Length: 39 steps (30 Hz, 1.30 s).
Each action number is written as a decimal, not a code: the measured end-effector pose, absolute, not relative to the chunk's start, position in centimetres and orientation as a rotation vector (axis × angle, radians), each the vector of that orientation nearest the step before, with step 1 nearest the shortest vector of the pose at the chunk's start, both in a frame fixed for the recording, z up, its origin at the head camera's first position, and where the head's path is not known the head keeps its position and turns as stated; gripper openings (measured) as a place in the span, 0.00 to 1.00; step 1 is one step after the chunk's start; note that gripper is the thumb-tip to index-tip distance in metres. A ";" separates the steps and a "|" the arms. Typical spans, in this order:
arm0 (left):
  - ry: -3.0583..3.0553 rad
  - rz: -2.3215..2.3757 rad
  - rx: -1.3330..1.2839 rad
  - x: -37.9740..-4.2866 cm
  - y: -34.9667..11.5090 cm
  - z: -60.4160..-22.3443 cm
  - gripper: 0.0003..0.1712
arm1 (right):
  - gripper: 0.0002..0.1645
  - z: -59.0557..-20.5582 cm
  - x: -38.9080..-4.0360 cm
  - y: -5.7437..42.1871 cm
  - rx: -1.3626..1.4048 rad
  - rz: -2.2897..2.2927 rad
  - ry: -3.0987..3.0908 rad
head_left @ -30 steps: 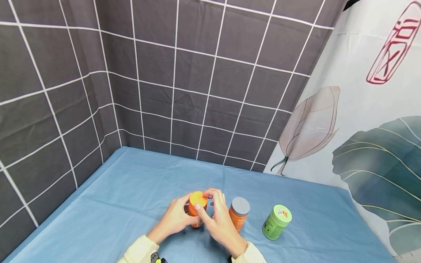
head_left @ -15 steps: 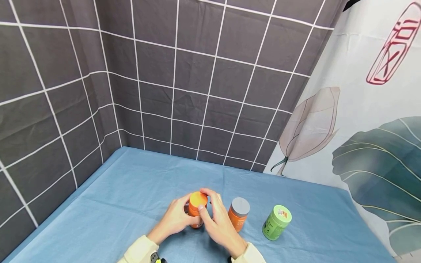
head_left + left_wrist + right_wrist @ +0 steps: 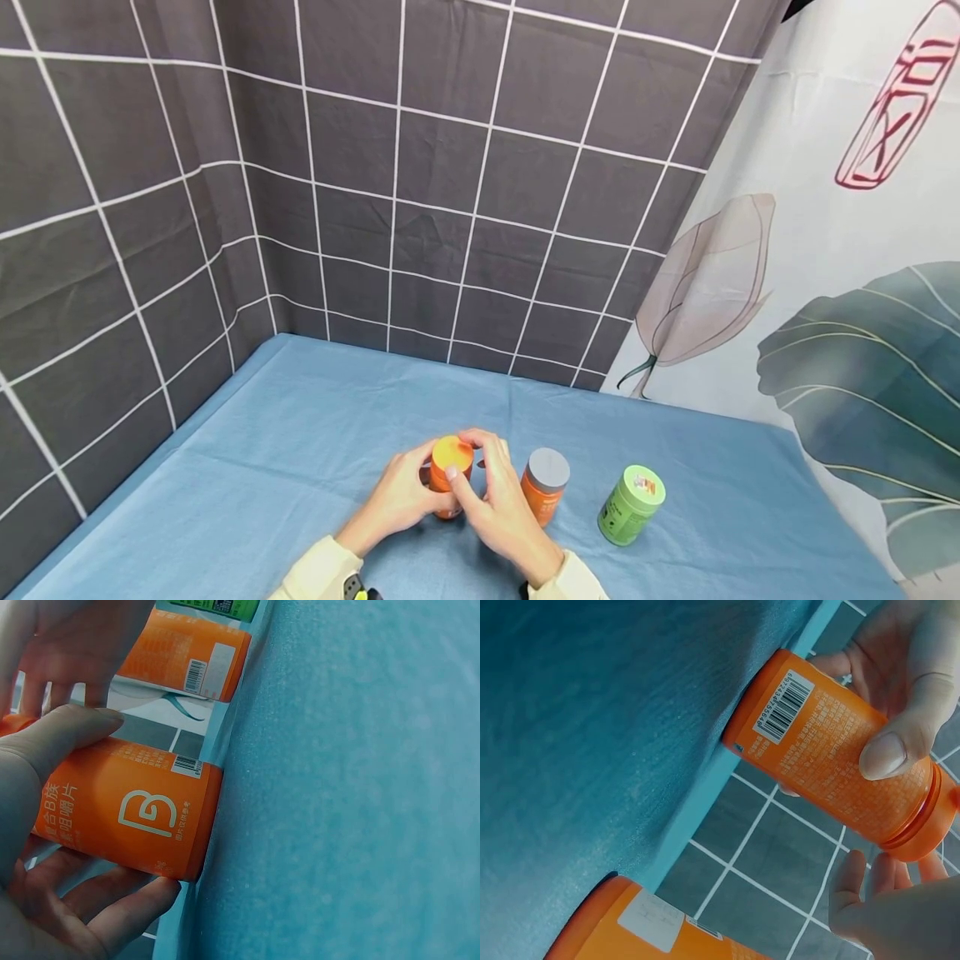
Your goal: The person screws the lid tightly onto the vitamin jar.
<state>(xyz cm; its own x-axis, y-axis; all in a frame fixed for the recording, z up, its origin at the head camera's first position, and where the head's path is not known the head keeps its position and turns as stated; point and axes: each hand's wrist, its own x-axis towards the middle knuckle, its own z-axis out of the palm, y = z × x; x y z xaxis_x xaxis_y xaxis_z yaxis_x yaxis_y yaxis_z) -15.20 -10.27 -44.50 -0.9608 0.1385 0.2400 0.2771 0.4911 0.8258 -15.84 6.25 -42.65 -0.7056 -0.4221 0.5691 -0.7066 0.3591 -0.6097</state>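
Note:
Upright on the blue cloth stands an orange bottle (image 3: 441, 482) with a yellow-orange lid (image 3: 452, 451). My left hand (image 3: 401, 497) grips its body from the left, the thumb across the printed label and the fingers behind, as the left wrist view shows. My right hand (image 3: 497, 510) holds the lid, with the thumb on its near edge and the index finger on the far side. In the right wrist view the lid's orange rim (image 3: 919, 844) sits on the bottle's neck, with right fingertips against it. The bottle's base meets the cloth.
Just right of my right hand stands a second orange bottle with a grey lid (image 3: 549, 470). Farther right is a green jar (image 3: 632, 506) with a sticker on top. The blue cloth (image 3: 315, 417) runs back to a dark grid-patterned curtain (image 3: 435, 233).
My right thumb and index finger shift a little round the lid, one way and then back. The left hand and the bottle stay in place, as do the grey-lidded bottle and green jar.

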 end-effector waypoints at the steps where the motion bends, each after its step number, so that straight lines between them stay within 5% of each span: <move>1: -2.591 -1.473 -0.361 -15.2 -10.3 -44.5 0.37 | 0.20 -42.6 -15.8 6.2 0.990 1.274 -2.314; 23: -2.558 -1.429 -0.376 -15.3 -10.3 -44.7 0.34 | 0.26 -42.7 -15.7 6.4 0.987 1.309 -2.362; 39: -2.557 -1.425 -0.390 -15.4 -10.4 -44.9 0.38 | 0.18 -42.8 -15.8 6.2 0.978 1.323 -2.325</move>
